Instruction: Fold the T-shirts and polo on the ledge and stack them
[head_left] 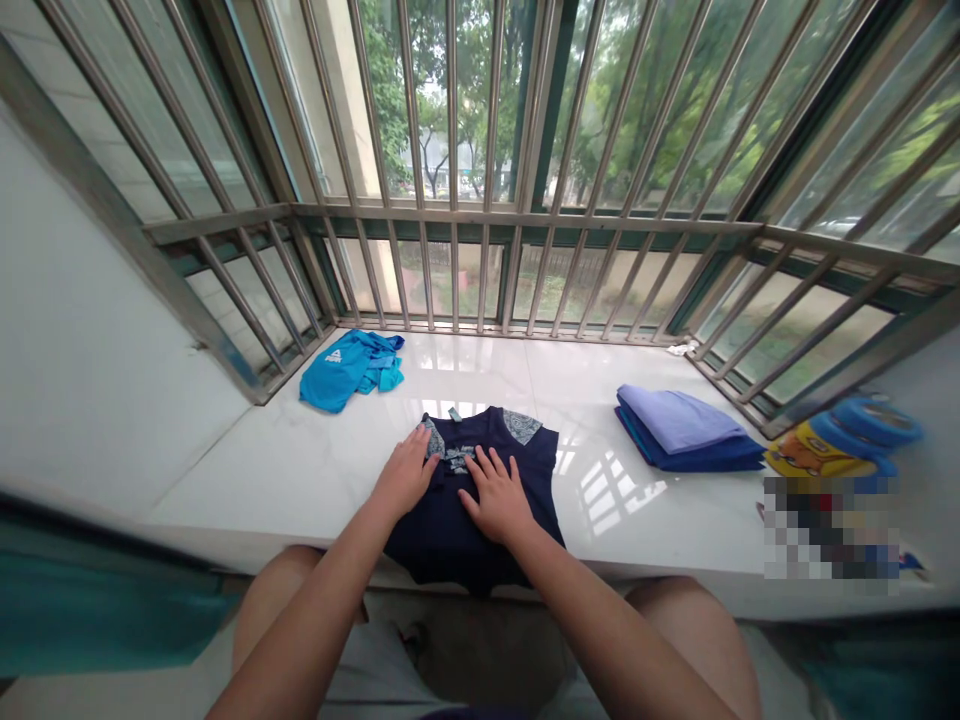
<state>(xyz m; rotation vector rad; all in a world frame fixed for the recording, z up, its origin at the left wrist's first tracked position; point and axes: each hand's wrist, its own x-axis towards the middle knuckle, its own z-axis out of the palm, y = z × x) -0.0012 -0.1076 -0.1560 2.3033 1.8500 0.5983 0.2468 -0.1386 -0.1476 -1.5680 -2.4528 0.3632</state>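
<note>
A dark navy T-shirt [517,500] with grey patterned shoulder patches and lettering on its chest lies on the white window sill [262,480], its lower end hanging over the front edge. My left hand [409,468] rests on the shirt's left shoulder, fingers stretched towards the collar. Flat on the chest, just below the lettering, lies my right hand [495,495] with its fingers spread. Neither hand grips the cloth visibly. Part of the left sleeve is hidden under my left hand and wrist.
A crumpled blue garment [337,375] lies at the back left. Folded lilac and blue cloths [682,425] are stacked to the right, beside a yellow and blue container [832,445] and a blurred-out patch. Metal window bars [487,215] enclose the sill's back and sides.
</note>
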